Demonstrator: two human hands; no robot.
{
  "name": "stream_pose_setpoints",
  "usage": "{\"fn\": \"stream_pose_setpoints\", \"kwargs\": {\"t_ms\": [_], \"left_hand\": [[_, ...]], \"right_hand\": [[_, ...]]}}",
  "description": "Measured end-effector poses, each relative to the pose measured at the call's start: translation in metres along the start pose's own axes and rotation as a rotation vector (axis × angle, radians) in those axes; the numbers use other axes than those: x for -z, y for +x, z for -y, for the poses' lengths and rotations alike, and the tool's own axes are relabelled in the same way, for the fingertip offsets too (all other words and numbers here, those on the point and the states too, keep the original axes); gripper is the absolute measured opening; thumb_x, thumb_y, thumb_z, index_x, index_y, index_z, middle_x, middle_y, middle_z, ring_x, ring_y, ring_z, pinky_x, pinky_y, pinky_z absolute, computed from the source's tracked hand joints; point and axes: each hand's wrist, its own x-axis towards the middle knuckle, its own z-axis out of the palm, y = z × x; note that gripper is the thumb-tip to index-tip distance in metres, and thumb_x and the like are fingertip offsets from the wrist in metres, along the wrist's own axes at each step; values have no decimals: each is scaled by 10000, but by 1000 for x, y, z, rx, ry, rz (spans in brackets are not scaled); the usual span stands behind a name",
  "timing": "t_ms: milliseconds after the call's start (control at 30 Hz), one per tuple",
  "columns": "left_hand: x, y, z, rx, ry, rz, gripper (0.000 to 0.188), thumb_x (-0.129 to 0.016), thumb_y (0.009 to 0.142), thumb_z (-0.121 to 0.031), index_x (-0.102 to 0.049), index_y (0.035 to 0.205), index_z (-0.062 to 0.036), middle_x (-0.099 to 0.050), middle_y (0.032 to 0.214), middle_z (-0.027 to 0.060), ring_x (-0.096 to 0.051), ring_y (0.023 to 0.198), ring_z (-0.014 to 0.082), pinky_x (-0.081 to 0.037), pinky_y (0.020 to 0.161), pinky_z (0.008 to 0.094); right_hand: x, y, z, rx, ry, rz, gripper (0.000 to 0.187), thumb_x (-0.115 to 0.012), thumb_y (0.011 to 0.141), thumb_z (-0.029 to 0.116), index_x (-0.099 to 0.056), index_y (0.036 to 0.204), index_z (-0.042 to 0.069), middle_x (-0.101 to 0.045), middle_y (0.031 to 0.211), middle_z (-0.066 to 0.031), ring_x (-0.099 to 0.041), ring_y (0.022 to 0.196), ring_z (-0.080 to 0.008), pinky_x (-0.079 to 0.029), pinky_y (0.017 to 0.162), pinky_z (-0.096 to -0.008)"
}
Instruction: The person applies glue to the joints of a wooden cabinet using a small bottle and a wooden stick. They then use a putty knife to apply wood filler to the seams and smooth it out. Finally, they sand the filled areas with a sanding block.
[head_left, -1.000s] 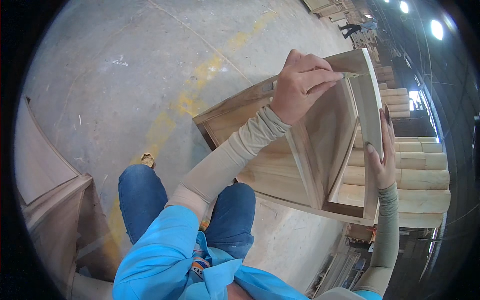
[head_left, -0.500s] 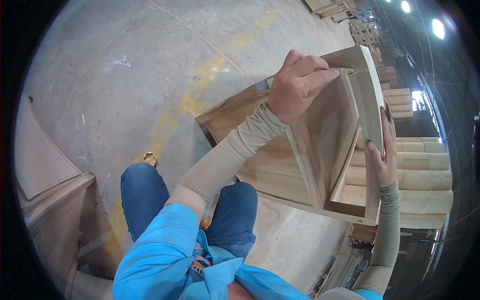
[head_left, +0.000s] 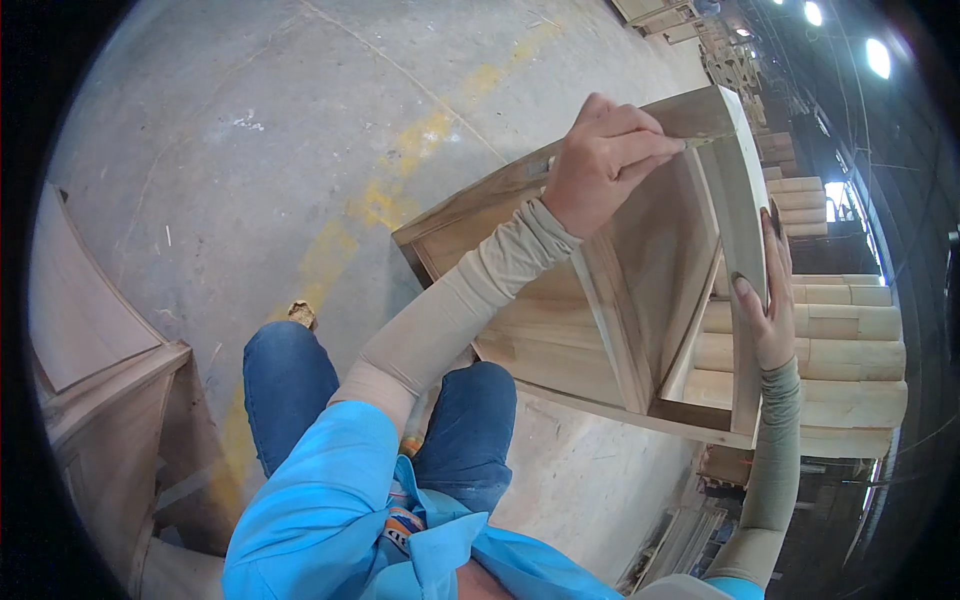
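Observation:
A light wooden cabinet frame (head_left: 610,360) with panels and a diagonal divider stands tilted in front of me. My left hand (head_left: 615,165) is closed in a pinch at its upper corner. From those fingertips a thin yellowish strip (head_left: 708,139) runs onto the wood; its kind is too small to tell. My right hand (head_left: 770,310) grips the outer edge board (head_left: 738,190), thumb on the near face and fingers round the far side. By its fingertips shows a dark flat piece (head_left: 775,215), mostly hidden.
Another wooden piece of furniture (head_left: 110,400) stands at the left. Stacked curved wooden parts (head_left: 830,350) lie behind the frame on the right. My knees (head_left: 465,420) are close below the frame. A worn yellow line (head_left: 380,205) crosses the concrete floor (head_left: 250,160).
My left hand has shifted slightly, its fingertips still at the frame's corner, and less of the strip shows now. The frame's top corner sits a little higher. My right hand keeps its grip.

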Motion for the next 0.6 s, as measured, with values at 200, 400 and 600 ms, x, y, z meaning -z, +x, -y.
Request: {"fn": "stream_pose_setpoints", "kwargs": {"t_ms": [200, 400, 600], "left_hand": [[9, 0, 0, -2, 14, 20, 188, -731, 721, -65, -730, 895, -136, -647, 834, -20, -505, 730, 162, -380, 704, 283], [6, -3, 3, -20, 62, -39, 182, -736, 722, -79, -727, 893, -143, -648, 849, -30, -518, 735, 154, -378, 706, 283], [0, -4, 8, -141, 158, -26, 219, -703, 697, -65, -715, 903, -136, -632, 855, -23, -516, 737, 164, -405, 691, 283]], "right_hand": [[-2, 0, 0, -16, 34, -9, 717, -553, 820, 274, -293, 1434, 9, -312, 1478, -160, -221, 1388, -335, -163, 1130, -430], [-2, -1, -2, -14, 14, -12, 715, -544, 825, 294, -296, 1435, 16, -308, 1482, -155, -219, 1390, -338, -156, 1131, -441], [-1, 0, -1, -5, -6, -3, 712, -541, 829, 297, -296, 1435, 15, -311, 1482, -154, -225, 1389, -339, -156, 1129, -445]]}}
